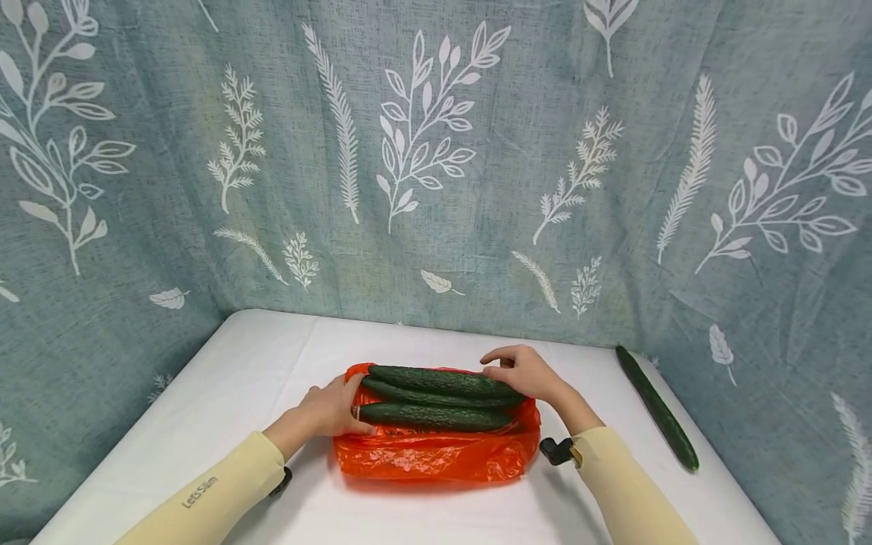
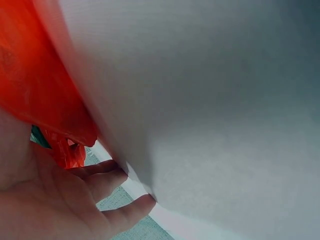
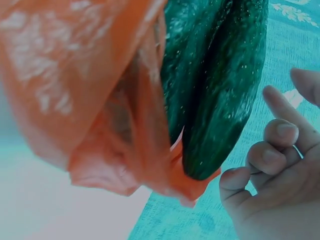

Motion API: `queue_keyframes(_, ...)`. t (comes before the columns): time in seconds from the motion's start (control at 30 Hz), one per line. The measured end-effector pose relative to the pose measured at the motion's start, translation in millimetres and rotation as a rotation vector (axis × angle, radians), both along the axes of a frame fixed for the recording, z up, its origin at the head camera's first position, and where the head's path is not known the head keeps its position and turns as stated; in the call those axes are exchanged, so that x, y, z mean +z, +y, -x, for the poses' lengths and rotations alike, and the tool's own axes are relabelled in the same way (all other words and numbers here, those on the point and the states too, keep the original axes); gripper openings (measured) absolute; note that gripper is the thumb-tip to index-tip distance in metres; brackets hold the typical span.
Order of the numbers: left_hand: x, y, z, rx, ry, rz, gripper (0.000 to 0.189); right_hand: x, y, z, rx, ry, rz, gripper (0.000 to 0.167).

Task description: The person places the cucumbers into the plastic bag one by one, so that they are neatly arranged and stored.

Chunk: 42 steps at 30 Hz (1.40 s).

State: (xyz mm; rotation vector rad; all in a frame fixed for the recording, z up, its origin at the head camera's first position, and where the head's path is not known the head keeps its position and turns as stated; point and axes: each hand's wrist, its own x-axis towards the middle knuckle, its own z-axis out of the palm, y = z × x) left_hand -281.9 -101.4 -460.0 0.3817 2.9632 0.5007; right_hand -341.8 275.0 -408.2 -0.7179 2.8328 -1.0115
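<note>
Three dark green cucumbers lie side by side in a crumpled red plastic bag, uncovered on top. My left hand rests at the bag's left end, with its thumb along the near edge. In the left wrist view, the fingers of that left hand are extended beside the bag, with tips at the white surface. My right hand is by the far right end of the cucumbers. The right wrist view shows this right hand with fingers loosely bent, apart from the nearest cucumber, holding nothing.
Another cucumber lies alone near the right edge of the white table. A blue-green curtain with white leaf prints hangs behind the table and along both sides.
</note>
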Motion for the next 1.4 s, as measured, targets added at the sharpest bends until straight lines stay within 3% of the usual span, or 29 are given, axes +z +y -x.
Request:
queue_keyframes(0.43,-0.2,-3.3,-0.8,-0.002,0.014,-0.004,0.109,0.2,41.8,-6.8,-0.111,-0.073,0.151,0.028)
queue_keyframes(0.87,-0.5,-3.1,-2.3,0.001,0.006,-0.02,0.108,2.1,84.7,-19.2,-0.181,-0.072,0.147,0.035)
queue_keyframes(1.4,-2.1,-3.4,-1.5,-0.008,0.01,-0.024,0.109,-3.3,126.2,-36.5,-0.332,-0.078,0.102,0.043)
